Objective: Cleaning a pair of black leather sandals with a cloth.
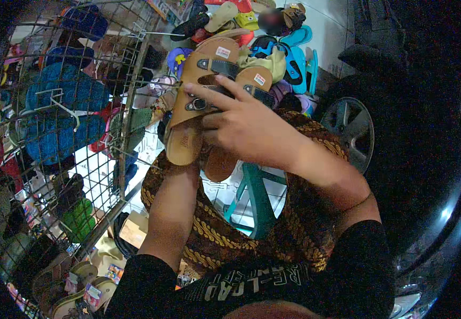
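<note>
Before me is a tan sandal with dark buckled straps and a small printed tag on its footbed. My right hand reaches across from the right and grips it, index and middle fingers laid over the straps by the buckle. A matching sandal with a similar tag shows behind, partly covered by my right hand. Below the straps, a pale sole end and a browner one stick out towards me. My left forearm rises to the underside of the sandals, which hide my left hand.
A wire rack hung with footwear, including blue slippers, stands at left. Colourful sandals, such as a turquoise pair, are heaped ahead. A green plastic stool shows between my patterned-cloth legs. At right is a parked vehicle's wheel.
</note>
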A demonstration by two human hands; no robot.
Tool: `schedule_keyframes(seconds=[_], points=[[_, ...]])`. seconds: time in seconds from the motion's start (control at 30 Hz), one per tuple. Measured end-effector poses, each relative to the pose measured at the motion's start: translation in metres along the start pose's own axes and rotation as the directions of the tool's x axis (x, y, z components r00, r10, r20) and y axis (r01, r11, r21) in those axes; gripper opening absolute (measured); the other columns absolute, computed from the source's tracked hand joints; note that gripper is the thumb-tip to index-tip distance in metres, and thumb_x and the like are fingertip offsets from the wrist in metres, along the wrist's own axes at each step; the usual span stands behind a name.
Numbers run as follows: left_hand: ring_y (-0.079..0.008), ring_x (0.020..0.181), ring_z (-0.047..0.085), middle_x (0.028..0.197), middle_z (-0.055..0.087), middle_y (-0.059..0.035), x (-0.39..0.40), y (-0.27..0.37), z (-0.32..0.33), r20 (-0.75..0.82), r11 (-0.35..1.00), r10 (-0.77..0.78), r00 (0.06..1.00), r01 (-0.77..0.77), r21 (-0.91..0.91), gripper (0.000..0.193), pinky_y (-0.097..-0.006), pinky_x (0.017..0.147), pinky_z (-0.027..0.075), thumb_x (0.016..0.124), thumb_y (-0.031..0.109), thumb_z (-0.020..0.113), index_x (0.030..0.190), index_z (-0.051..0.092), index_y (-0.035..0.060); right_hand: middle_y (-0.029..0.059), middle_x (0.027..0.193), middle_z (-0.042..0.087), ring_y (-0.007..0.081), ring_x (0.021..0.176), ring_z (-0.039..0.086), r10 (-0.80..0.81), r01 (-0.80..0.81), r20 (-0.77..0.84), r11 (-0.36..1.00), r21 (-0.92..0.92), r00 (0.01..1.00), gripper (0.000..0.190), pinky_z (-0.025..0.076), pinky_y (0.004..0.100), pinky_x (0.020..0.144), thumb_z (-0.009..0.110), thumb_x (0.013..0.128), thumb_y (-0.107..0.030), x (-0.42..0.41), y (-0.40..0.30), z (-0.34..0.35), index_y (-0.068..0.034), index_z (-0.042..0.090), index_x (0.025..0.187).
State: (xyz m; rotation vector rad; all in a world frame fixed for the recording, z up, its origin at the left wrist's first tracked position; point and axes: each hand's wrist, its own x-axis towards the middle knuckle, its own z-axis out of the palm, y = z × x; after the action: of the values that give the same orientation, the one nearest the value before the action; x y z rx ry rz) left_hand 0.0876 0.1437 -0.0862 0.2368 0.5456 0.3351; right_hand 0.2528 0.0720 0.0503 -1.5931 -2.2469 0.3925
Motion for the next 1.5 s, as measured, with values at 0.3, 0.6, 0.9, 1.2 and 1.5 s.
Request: schedule_keyframes(seconds=[0.3,0.6,0.9,1.2,1.5], points=[[-0.0295,0.109,0.058,0.126,0.057,-0.011,0.016,-0.001,-0.006,0.051,0.999,-0.037,0.998,0.036,0.018,0.056,-0.0461,0.091,0.048,0.092,0.047,0.043,0.131,0.048,0.0081,0.0014,0.108,0.061,0.0291,0.135,0.035,0.075,-0.087,-0.147,0.993,-0.079,0.986,0.017,0.021,0.0622,0.109,0.06,0.07,-0.016,-0.007,0.004,0.002,-0.012,0.068,0.085],[-0.0295,0.109,0.058,0.126,0.057,-0.0107,0.026,-0.004,-0.006,0.118,0.998,-0.063,0.991,0.061,0.022,0.056,-0.0476,0.091,0.047,0.092,0.048,0.042,0.131,0.049,0.0082,0.0102,0.124,0.055,0.027,0.122,0.047,0.761,-0.453,0.016,0.369,0.812,0.648,0.062,0.042,0.0484,0.094,0.071,0.08,-0.043,-0.039,0.125,0.037,-0.011,0.05,0.129],[-0.0295,0.109,0.058,0.125,0.058,-0.0105,0.06,0.009,-0.021,0.155,0.995,-0.1,0.983,0.098,0.017,0.056,-0.0491,0.092,0.047,0.092,0.049,0.042,0.13,0.05,0.0084,0.0059,0.115,0.063,0.0197,0.105,0.059,0.779,-0.676,0.278,0.238,0.697,0.562,0.052,0.054,0.0318,0.076,0.062,0.089,-0.04,-0.045,0.149,-0.008,-0.009,0.051,0.13],[-0.0296,0.096,0.062,0.117,0.062,-0.0137,0.094,-0.059,-0.059,-0.557,0.855,-0.151,0.817,0.391,0.341,0.039,-0.0458,0.082,0.051,0.09,0.032,0.051,0.116,0.054,0.0038,0.007,0.107,0.065,0.0142,0.092,0.062,0.931,-0.767,-0.232,0.363,0.529,0.281,0.048,0.05,0.0286,0.081,0.066,0.088,-0.038,-0.162,0.29,0.023,-0.001,0.059,0.119],[-0.024,0.117,0.049,0.126,0.055,-0.0093,0.083,-0.057,-0.027,-0.314,0.807,-0.125,0.941,0.28,0.52,0.066,-0.0392,0.098,0.036,0.087,0.056,0.051,0.133,0.048,0.0084,0.0074,0.107,0.065,0.0125,0.095,0.058,0.718,-0.707,0.322,0.325,0.628,0.617,0.05,0.046,0.0279,0.086,0.064,0.089,-0.041,-0.117,0.214,0.014,0.001,0.059,0.118]])
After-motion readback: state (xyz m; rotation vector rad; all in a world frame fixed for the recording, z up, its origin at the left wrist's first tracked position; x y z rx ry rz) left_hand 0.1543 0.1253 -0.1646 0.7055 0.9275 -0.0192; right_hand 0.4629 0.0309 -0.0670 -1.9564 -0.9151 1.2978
